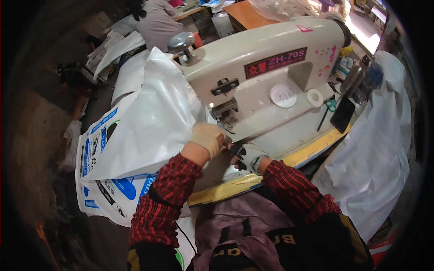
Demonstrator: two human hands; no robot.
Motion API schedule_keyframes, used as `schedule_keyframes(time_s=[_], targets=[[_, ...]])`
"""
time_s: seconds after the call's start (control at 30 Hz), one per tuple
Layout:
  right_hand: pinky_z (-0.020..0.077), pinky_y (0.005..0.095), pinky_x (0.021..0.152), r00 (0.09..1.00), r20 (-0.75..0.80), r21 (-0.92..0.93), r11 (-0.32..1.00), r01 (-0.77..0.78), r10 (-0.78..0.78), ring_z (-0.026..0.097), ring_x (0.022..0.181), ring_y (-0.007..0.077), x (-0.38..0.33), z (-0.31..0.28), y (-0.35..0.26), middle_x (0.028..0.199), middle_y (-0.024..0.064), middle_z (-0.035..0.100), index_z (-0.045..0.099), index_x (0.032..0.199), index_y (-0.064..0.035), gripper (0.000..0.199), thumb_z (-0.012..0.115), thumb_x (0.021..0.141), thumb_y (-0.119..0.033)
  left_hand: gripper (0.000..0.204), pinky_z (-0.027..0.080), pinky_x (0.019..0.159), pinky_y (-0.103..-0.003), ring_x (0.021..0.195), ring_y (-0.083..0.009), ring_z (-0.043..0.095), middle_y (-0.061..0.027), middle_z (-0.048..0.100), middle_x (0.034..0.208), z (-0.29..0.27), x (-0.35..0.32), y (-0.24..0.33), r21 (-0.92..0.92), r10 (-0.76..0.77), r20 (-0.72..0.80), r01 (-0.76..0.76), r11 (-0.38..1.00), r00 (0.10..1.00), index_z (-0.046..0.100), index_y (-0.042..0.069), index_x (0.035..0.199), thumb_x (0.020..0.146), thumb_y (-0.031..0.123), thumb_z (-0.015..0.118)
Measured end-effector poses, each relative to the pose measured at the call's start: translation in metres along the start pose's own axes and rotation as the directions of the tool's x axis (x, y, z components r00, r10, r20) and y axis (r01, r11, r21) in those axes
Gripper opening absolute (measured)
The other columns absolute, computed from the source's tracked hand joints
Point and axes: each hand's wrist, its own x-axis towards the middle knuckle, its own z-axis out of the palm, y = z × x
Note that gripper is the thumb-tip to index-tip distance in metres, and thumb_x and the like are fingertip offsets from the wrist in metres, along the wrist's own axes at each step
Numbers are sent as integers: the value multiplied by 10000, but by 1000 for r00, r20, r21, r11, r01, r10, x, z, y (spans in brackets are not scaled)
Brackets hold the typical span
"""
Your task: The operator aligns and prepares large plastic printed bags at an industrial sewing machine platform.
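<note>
My left hand [207, 138], in a cream glove, is closed at the right edge of a large white printed plastic sack [149, 122]. Its fingertips point right, just below the presser foot area of a cream industrial sewing machine [266, 49]. Close beside them is my right hand [250, 156], in a white glove with dark fingers, curled shut. Whatever either hand pinches is hidden by the fingers. A dark narrow strip [273, 128] runs along the machine bed toward the fingertips. The sack drapes over the left side of the table.
On the table's right lie green-handled scissors [331, 105], a black phone [342, 114], a white tape roll [315, 98] and a dark bottle [357, 74]. Yellow covering lines the table's front edge [294, 159]. White sheeting [370, 149] hangs at right. Another person [158, 22] sits at the back left.
</note>
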Motion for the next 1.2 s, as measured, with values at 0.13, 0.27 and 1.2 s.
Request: schedule_keyframes(time_s=[0.13, 0.27, 1.2], targets=[[438, 261, 456, 1000, 1, 71, 997, -20, 20, 567, 491, 178, -4, 5, 5, 635, 83, 587, 543, 962, -61, 316, 633, 823, -330, 140, 486, 668, -401, 756, -305, 616, -126, 636, 771, 11, 3, -59, -21, -172, -178, 171, 985, 969, 668, 118, 752, 682, 234, 630], [481, 297, 436, 1000, -23, 89, 996, 15, -13, 584, 526, 167, -11, 2, 10, 840, 83, 594, 506, 958, -44, 206, 615, 817, -147, 123, 459, 731, -383, 795, -289, 597, -100, 622, 780, -4, -65, -85, -214, -139, -422, 51, 975, 896, 628, 100, 720, 679, 213, 603], [487, 385, 680, 387, 606, -777, -622, 98, -695, 604, 750, 292, -108, 83, -211, 869, 93, 636, 623, 1017, -83, 249, 474, 841, -176, 206, 318, 397, -228, 630, -105, 544, 43, 594, 797, 328, -381, -19, -340, -819, 566, -878, -338, 97, 545, 167, 895, 857, 365, 587]])
